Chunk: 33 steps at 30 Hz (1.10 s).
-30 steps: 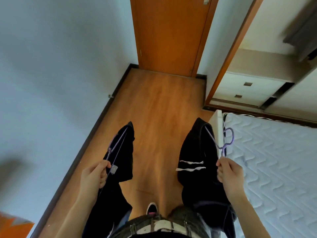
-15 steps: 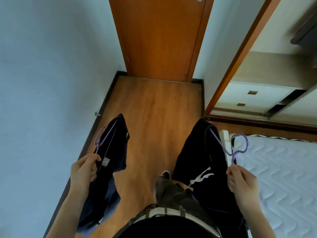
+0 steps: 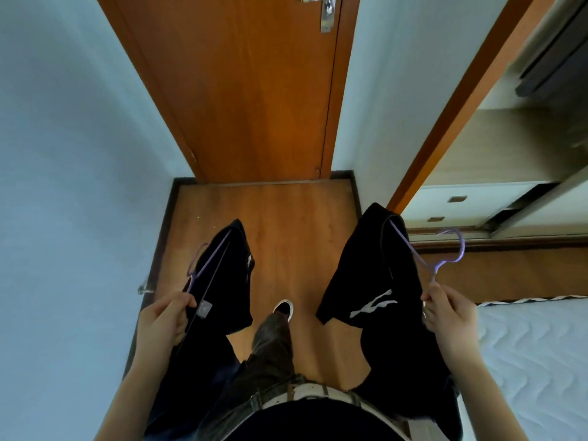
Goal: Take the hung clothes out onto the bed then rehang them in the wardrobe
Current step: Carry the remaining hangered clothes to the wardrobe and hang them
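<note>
"Clothes [image 3: 375, 275], where r they?"
"Up in the air, over the floor [image 3: 286, 224]. 2 dark tops, 1 per hand, each on a purple hanger."
"How does the person hold them?"
"Left hand [image 3: 162, 323] pinches the left hanger [image 3: 206, 262] at its neck, fingers curled round it. Right hand [image 3: 448, 313] does the same w/ the right hanger [image 3: 428, 267]. Hooks stick out free, prob so they can go on a rail."
"Why so far apart?"
"Prob so the tops hang loose & don't tangle or drag."
"Where next?"
"Can't say for sure. Bed [image 3: 534, 345] is just by the right hand. Wardrobe [image 3: 471, 202] is open, ahead on the right."
</note>
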Available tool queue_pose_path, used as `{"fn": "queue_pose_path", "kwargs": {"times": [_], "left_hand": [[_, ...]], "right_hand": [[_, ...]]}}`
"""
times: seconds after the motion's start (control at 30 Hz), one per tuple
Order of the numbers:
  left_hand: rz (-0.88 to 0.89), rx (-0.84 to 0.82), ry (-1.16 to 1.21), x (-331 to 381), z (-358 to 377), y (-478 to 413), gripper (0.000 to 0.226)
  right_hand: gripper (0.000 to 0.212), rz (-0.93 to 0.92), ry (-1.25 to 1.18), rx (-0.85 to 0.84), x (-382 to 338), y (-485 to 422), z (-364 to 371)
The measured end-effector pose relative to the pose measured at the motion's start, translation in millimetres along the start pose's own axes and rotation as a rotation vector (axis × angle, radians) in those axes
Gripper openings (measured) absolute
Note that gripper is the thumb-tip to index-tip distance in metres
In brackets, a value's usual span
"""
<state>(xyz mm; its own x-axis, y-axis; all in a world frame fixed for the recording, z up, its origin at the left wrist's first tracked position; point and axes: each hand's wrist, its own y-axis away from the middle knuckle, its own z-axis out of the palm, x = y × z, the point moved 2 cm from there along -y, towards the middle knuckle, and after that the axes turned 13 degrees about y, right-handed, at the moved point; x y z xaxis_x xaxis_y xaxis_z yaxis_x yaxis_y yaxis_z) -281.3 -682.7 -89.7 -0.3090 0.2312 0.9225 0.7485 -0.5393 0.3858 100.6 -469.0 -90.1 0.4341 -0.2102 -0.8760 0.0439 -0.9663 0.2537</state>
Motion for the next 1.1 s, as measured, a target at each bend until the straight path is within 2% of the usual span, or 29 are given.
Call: {"fn": "queue_pose_path", "kwargs": {"times": [0.1,0.27,0.43,0.57,0.77,0.9,1.03,1.1], "left_hand": [[-0.063,-0.144,-0.057,17.5,48.0,-72.2,0.021],[-0.162,-0.482,-0.195,59.5,139.5,-158.2,0.030],[-0.132,-0.808,-0.331,95.7,245.4,-197.7,0.028],[-0.122,-0.993,-0.388,111.3,328.3,-205.5,0.027],[-0.064,-1.109,-0.389,121.0,466.4,-182.5,0.026],[-0.033,-1.114,-0.348,125.6,557.5,-155.8,0.025],[-0.058,-1.112,-0.270,138.2,643.8,-122.2,0.025],[-0.074,-1.093,-0.217,147.8,683.4,-108.0,0.024]], "right_hand": [[0.036,0.076,-0.108,0.140,-15.0,-37.1,13.4],[0.039,0.198,-0.219,0.389,-49.6,-74.2,12.6],[0.033,0.233,-0.168,0.602,-71.0,-94.9,-8.2],[0.036,0.252,-0.245,0.714,-84.0,-112.1,-29.3],[0.034,0.253,-0.228,0.777,-82.8,-160.0,-95.4],[0.030,0.210,-0.085,0.705,-85.1,-204.6,-153.4],[0.035,0.124,-0.081,0.719,-99.5,-250.6,-212.9],[0.035,0.103,-0.159,0.714,-110.2,-275.8,-242.7]]}}
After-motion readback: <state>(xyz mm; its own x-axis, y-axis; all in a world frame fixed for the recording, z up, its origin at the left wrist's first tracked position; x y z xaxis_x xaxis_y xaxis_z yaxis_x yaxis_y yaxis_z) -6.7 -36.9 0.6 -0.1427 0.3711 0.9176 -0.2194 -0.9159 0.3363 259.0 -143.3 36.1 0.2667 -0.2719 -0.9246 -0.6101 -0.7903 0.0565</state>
